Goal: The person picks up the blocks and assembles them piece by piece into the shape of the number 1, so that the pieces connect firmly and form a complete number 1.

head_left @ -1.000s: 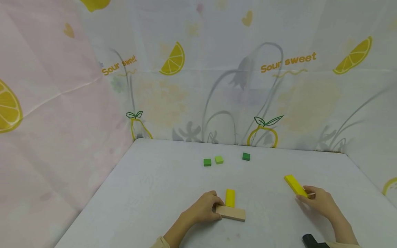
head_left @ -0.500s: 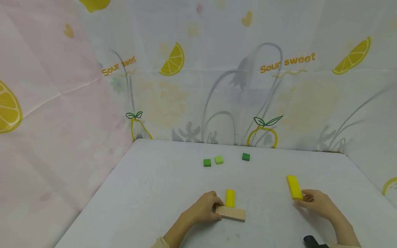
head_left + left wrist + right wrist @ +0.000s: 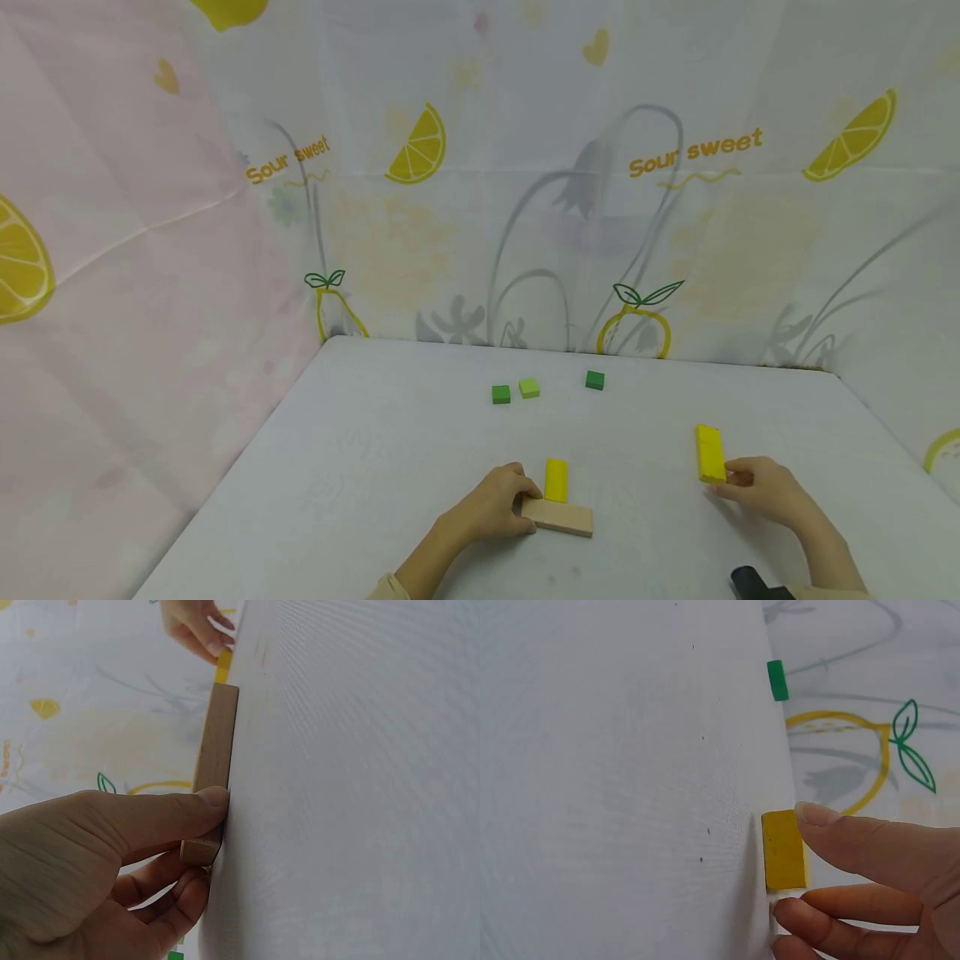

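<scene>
My left hand [image 3: 491,504] pinches the left end of a plain wooden block [image 3: 564,517] lying on the white table. In the left wrist view, the left hand's thumb [image 3: 214,797] presses on the wooden block [image 3: 214,750], other fingers beneath it. A small yellow block [image 3: 556,480] stands against the far side of the wooden one. Off to the right, my right hand [image 3: 776,492] holds the near end of a longer yellow block [image 3: 710,454] between thumb and fingers; the right wrist view shows that yellow block's end face [image 3: 784,850] beside the thumb.
Toward the back of the table [image 3: 405,392] lie a green block [image 3: 501,394], a light green block [image 3: 528,387] and a dark green block [image 3: 595,380]. A lemon-printed cloth [image 3: 480,250] hangs behind. Something black [image 3: 750,582] is by the right sleeve.
The longer yellow block has turned from a slant to nearly straight away from me, its near end shifting left with my right fingers. My left hand has stayed on the wooden block.
</scene>
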The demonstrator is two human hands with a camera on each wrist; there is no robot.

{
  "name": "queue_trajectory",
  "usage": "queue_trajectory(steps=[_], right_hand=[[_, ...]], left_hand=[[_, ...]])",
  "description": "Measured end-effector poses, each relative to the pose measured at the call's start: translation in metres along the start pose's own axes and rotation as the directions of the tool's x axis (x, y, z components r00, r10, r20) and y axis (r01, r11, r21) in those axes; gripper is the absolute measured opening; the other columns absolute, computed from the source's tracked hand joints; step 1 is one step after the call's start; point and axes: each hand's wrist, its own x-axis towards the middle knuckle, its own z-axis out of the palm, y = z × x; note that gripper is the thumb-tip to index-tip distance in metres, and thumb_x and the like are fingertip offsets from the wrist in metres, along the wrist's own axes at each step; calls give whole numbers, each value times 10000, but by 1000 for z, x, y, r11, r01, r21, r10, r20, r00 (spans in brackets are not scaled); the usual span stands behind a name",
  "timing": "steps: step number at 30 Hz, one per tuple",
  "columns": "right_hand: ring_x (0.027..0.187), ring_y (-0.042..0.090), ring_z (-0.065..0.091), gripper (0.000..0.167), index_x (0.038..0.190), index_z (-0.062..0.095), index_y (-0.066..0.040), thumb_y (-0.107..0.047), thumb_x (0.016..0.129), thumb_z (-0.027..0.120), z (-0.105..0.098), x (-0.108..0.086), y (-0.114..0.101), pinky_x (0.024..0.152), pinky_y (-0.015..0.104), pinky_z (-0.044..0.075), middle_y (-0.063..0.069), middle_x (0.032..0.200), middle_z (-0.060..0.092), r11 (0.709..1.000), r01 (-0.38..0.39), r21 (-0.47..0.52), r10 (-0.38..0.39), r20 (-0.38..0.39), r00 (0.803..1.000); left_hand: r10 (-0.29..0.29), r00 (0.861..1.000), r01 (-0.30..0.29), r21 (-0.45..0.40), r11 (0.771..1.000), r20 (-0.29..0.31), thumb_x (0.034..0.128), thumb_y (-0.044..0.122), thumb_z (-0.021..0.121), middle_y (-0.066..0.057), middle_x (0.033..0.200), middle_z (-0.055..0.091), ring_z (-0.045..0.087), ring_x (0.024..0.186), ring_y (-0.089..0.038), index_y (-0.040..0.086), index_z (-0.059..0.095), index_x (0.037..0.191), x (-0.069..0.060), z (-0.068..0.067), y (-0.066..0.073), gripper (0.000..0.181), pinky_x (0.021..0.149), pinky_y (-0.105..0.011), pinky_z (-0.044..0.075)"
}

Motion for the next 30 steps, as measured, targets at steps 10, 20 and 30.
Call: queue_trajectory(steps=[10,20,30], right_hand=[[932,408,600,726,1220,456,197,-319,792,735,-4,7,8,721,458,518,351,1126,553,995,101,6,-101,-57,993],[990,440,560,845,1311,385,144,-333,739,783,-9,17,15,728,482,501,400,1240,434,992,130,7,-129,-40,991],[1037,464,524,870,1338,371,119,-324,721,795,-10,25,21,757,528,474,376,1296,409,985,173,21,-172,-31,985]], left_hand=[[-1,1000,1,-10,1000,0,705,109,817,90,763,473,396,680,9,45,718,995,0,1,0,313,617,-128,390],[-3,1000,3,-14,1000,0,706,111,815,91,760,468,394,677,8,46,718,998,1,-1,-1,314,613,-129,385],[6,1000,-6,-20,1000,3,705,111,817,84,759,472,392,672,11,39,718,999,0,-1,0,318,605,-124,386]])
